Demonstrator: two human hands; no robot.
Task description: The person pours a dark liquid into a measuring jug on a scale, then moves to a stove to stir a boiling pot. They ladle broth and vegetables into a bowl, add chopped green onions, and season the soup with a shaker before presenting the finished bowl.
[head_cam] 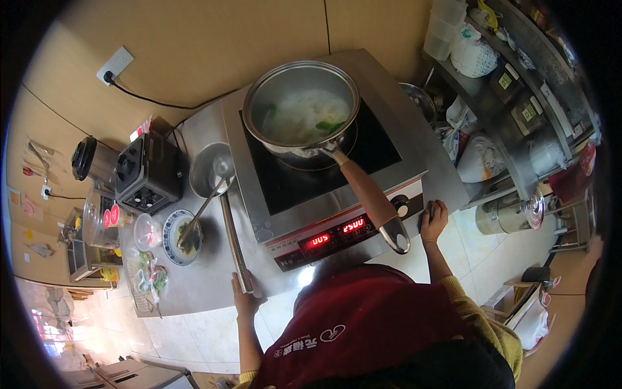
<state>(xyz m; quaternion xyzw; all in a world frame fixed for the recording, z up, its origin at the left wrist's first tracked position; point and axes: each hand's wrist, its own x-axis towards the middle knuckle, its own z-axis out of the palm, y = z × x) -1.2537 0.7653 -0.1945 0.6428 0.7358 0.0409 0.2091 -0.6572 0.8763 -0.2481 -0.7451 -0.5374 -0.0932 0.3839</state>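
A metal saucepan (301, 104) with a brown handle stands on the induction cooker (335, 194), holding cloudy, foamy liquid with green leaves. My right hand (434, 221) rests at the counter's edge, right of the cooker's control panel, fingers curled. At the counter's front edge, my left hand (248, 294) touches or lies beside the handle end of a second metal pan (211, 165); whether it grips is unclear. That pan holds a metal ladle (223, 166). Left of it, a patterned bowl (182, 237) contains dark greens and a spoon.
On the steel counter (194, 296) stand a black blender base (150, 170), a clear plastic tub (147, 232), small cups and bagged greens (158, 277). A power cord runs from the wall socket (115, 65) behind the cooker. Metal shelves (491, 104) with bags and containers stand at right.
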